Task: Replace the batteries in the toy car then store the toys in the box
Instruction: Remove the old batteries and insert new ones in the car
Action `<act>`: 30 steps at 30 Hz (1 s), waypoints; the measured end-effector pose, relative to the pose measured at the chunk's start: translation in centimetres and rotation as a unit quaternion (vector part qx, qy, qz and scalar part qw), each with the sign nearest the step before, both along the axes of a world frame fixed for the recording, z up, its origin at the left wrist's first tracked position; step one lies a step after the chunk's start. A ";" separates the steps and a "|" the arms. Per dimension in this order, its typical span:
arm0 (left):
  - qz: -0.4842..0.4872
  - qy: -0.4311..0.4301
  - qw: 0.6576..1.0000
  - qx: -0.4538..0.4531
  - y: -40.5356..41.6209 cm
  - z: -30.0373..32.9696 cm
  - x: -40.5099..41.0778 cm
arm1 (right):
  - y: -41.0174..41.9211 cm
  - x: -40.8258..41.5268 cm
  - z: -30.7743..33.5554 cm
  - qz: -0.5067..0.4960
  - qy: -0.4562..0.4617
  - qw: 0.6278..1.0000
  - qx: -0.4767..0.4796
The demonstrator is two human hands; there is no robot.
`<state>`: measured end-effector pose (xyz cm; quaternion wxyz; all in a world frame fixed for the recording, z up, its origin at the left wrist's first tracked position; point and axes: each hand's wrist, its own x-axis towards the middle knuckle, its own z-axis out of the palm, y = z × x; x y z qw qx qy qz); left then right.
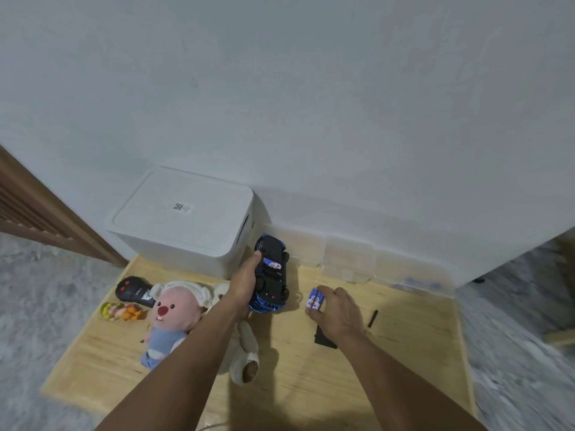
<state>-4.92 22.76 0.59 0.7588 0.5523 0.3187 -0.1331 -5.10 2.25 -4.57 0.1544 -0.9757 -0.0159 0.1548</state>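
Nearest, two bare forearms reach forward over a pale wooden table. Under the left forearm lies a white plush, partly hidden, and beside it on the left a pink-faced plush in a blue outfit lies on its back.

Just past these, the right hand is curled palm-down with its fingers closed around two blue-and-white batteries, held side by side just above the table. A flat black cover lies on the wood beneath the wrist, and a thin black stick lies just to the right of the hand; what it is I cannot tell.

Left of the batteries, the left hand grips the blue car along its side, fingers wrapped onto the black underside. The car is turned belly-up and tilted, nose end resting on the table, with a battery visible in the open bay.

At the far left sit a small yellow-orange figure and a black remote with red buttons.

Farther back, a white box with its lid on stands against the wall, just beside the car. To the right, clear bins line the wall.
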 end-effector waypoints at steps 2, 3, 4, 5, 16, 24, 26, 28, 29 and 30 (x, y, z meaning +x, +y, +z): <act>0.004 0.002 1.000 0.009 -0.1 -0.1 0.0 | -0.1 0.1 0.0 0.000 0.005 1.000 0.007; 0.004 0.004 1.000 0.007 -0.1 -0.3 0.0 | -0.2 0.1 0.0 -0.002 0.007 1.000 0.010; 0.004 0.009 1.000 0.005 -0.2 -0.3 -0.1 | -0.3 0.1 0.0 -0.005 0.008 1.000 0.013; 0.005 0.011 1.000 0.004 -0.2 -0.5 0.0 | -0.4 0.1 0.0 -0.009 0.009 1.000 0.016; -0.015 0.023 0.999 -0.015 -1.4 -1.0 -0.8 | -1.9 -0.1 1.6 -0.100 0.016 0.977 0.190; -0.011 0.030 0.999 -0.041 -1.7 -1.0 -1.1 | 0.1 0.4 5.0 -0.125 0.015 0.938 0.324; -0.012 0.026 0.999 -0.047 -1.9 -0.8 -1.2 | 0.8 0.6 6.0 -0.102 0.006 0.936 0.335; -0.009 0.026 0.999 -0.042 -2.2 -0.6 -1.3 | 1.5 0.6 6.9 -0.094 -0.008 0.932 0.351; -0.010 0.024 0.999 -0.043 -2.3 -0.6 -1.3 | 1.8 0.6 7.3 -0.095 -0.019 0.929 0.358; -0.012 0.024 0.999 -0.042 -2.4 -0.4 -1.3 | 2.2 0.7 7.6 -0.098 -0.033 0.926 0.364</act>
